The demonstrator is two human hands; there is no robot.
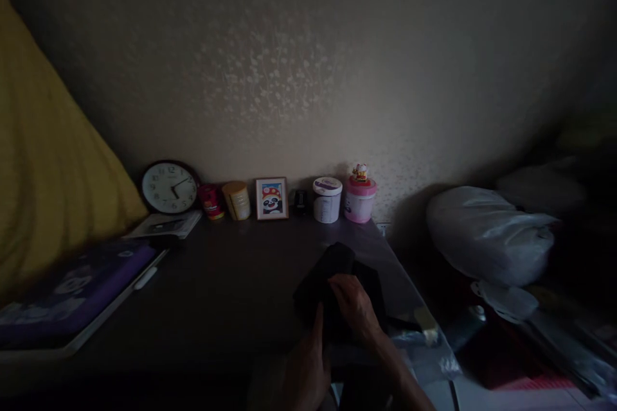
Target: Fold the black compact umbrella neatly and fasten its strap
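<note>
A soft, dark black fabric item, perhaps a bag or folded garment, lies bunched on the right part of the dark desk. Its exact kind is lost in the dim light. My right hand is closed over its upper face, thumb and fingertips pinched together on the fabric. Below and to the left, my left hand grips the near side, one digit stretched up along the cloth; its other fingers are hidden in shadow. A dark strap-like end trails from the fabric to the right.
Along the wall stand a clock, a red can, a yellow tub, a framed panda picture, a white tub and a pink tub. A purple case lies left. Clear plastic covers the desk's right edge; white bags sit beyond.
</note>
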